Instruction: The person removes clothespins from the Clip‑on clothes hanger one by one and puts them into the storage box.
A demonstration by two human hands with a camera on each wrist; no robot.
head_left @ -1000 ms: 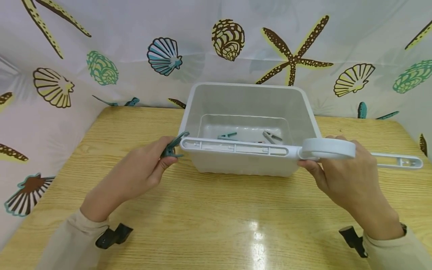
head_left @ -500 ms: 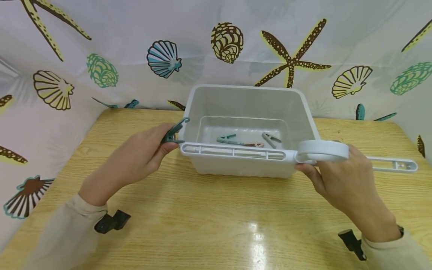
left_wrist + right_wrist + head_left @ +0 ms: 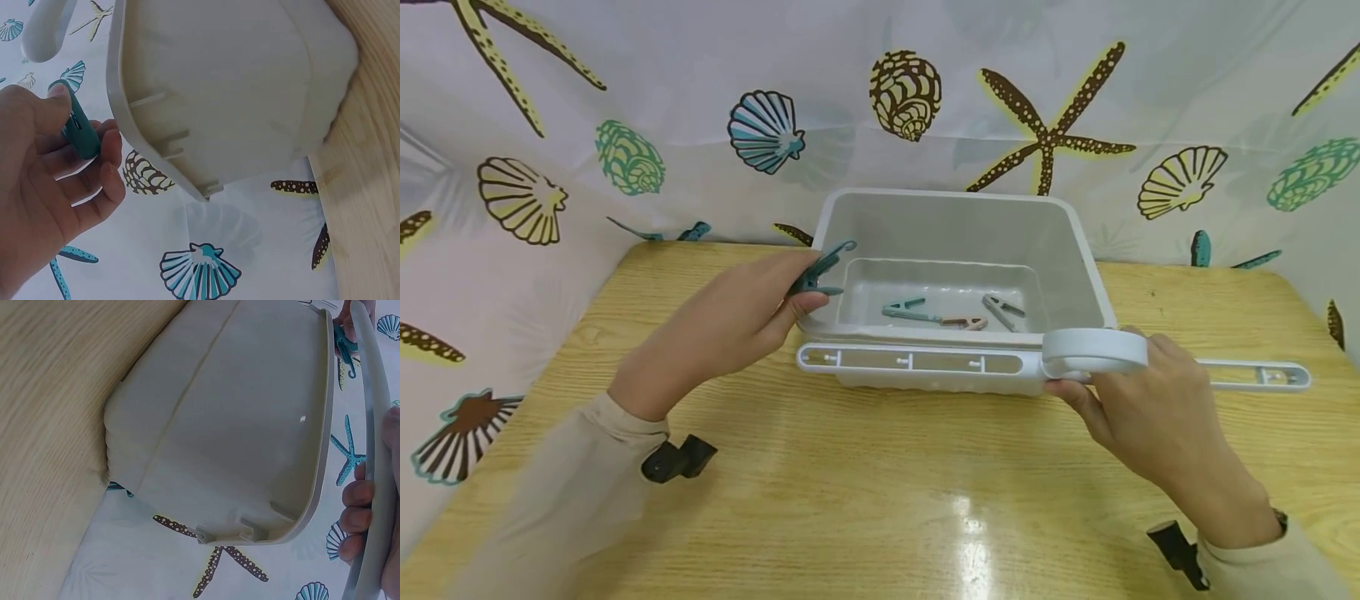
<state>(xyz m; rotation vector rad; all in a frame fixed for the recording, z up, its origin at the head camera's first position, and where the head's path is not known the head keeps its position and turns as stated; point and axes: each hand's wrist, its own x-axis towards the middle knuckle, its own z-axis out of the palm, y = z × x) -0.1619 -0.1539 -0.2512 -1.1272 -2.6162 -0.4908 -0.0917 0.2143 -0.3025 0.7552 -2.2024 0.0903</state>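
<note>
Left hand point(image 3: 730, 321) pinches a teal clothespin point(image 3: 820, 271) between thumb and fingers, right at the near-left corner of the white plastic bin point(image 3: 1078, 242) — peg tip just over the rim, not yet inside. Right hand point(image 3: 1150, 408) is wrapped around the round hub of a long white hanger bar point(image 3: 917, 362), held level along the bin's near wall; the far end of the bar pokes out past the hand to the right.

Three loose pegs already lie on the bin floor: a teal peg point(image 3: 906, 308), a tan peg point(image 3: 964, 322), a grey peg point(image 3: 1003, 308).

Risks, as I judge them:
- The pinched peg sits at the corner of the rim. Let go here and it may strike the edge and bounce out onto the table.
- The bar is long and gripped at one point only — a small twist of the wrist could swing its left end into the bin or the other hand.
- The bin looks light; a nudge from the bar might slide it.

Surface: pale wood-grain table point(image 3: 880, 492), glossy, with a glare patch near the front edge. Behind and to both sides hangs a white curtain point(image 3: 685, 100) printed with shells and starfish.
</note>
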